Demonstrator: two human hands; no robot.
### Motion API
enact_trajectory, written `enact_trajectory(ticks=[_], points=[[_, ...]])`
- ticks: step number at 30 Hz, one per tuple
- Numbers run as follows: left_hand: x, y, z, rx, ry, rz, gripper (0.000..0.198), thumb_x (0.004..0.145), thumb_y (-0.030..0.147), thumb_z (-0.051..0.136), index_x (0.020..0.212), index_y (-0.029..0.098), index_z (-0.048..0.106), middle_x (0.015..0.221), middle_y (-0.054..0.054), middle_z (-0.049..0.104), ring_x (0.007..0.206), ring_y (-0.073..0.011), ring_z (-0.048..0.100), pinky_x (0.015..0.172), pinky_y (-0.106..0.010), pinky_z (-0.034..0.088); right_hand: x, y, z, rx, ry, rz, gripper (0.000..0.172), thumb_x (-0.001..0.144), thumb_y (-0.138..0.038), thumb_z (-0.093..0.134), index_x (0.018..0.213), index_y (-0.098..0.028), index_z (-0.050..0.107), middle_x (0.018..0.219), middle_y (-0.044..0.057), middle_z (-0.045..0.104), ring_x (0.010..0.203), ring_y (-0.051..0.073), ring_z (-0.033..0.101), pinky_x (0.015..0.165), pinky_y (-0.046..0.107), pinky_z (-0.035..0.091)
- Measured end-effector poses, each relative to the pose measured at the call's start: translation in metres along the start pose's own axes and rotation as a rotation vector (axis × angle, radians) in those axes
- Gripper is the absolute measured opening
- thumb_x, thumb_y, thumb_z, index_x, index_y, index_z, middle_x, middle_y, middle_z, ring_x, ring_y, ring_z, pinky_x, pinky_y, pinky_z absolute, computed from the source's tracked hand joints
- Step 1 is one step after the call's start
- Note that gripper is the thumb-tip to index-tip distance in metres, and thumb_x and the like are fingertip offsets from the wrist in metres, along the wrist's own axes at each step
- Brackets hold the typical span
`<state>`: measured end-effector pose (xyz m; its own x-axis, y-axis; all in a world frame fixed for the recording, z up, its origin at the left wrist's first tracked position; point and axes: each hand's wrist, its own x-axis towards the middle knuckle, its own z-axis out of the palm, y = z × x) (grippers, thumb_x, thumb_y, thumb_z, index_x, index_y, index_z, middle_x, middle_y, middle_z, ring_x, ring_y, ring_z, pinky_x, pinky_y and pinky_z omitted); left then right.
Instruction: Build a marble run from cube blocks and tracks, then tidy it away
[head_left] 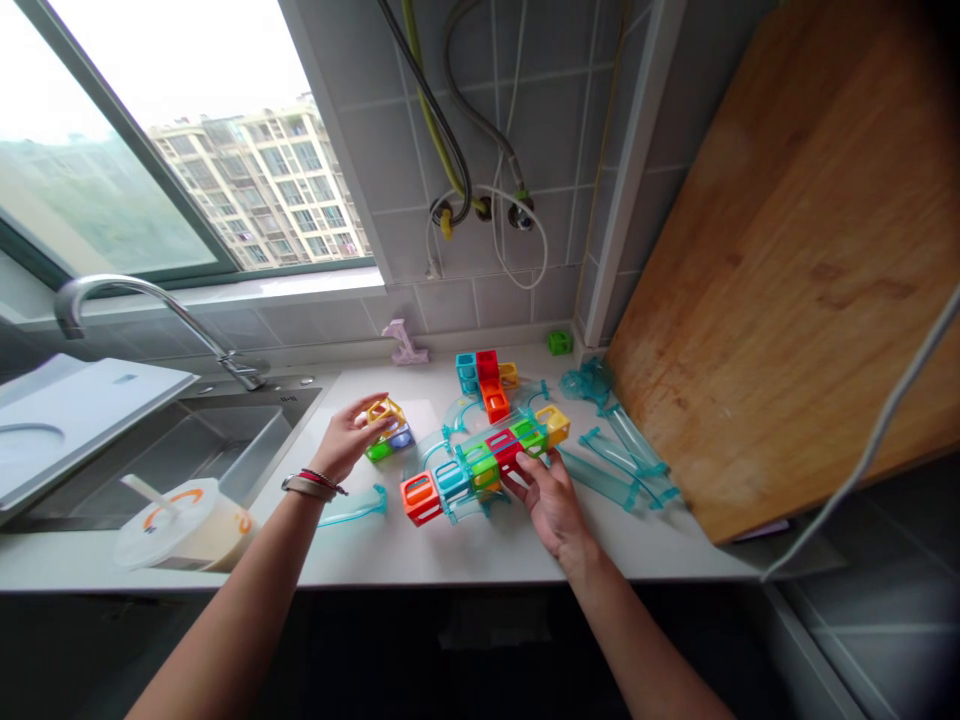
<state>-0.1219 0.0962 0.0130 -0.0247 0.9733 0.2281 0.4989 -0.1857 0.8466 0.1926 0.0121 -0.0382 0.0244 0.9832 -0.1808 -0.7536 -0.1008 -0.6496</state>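
Observation:
On the white counter [420, 555] lies a long row of coloured magnetic cube frames [480, 462], orange at its near end and yellow at its far end. My right hand [547, 500] grips the row near a red cube, fingers curled on it. My left hand [346, 438] is closed on a small cluster of yellow, green and blue cubes [388, 428]. Behind the row stands another block of blue, red, orange and yellow cubes [486, 380]. A curved clear teal track piece [352, 510] lies by my left wrist.
Straight teal tubes [622, 455] lie to the right, against a large wooden cutting board [787, 270] leaning on the wall. A sink [187, 450] with a tap [150, 305] is at the left, a lidded drink cup [184, 525] at its front. A lone green cube [559, 342] sits by the wall.

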Motion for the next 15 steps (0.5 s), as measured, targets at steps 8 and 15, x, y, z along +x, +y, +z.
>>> enact_trajectory(ticks=[8,15], points=[[0.007,0.003,-0.001,0.224,0.012,0.091,0.055,0.078,0.052,0.077,0.122,0.02,0.072,0.119,-0.012,0.069,0.113,-0.03,0.066,0.102,-0.046,0.052,0.0,0.001,-0.001,-0.001,-0.012,-0.003,0.045,0.075,-0.028,0.085,0.113,-0.03,0.061,0.108,-0.002,0.074,0.096,0.02,0.072,0.082,0.037,0.064],[0.054,-0.012,0.02,0.46,0.066,0.092,0.046,0.078,0.036,0.071,0.119,0.016,0.072,0.113,-0.013,0.065,0.105,-0.0296,0.064,0.1,-0.044,0.049,0.001,0.001,-0.001,-0.004,-0.018,0.005,0.044,0.077,-0.028,0.085,0.113,-0.03,0.06,0.109,-0.001,0.074,0.095,0.02,0.072,0.081,0.036,0.064]])
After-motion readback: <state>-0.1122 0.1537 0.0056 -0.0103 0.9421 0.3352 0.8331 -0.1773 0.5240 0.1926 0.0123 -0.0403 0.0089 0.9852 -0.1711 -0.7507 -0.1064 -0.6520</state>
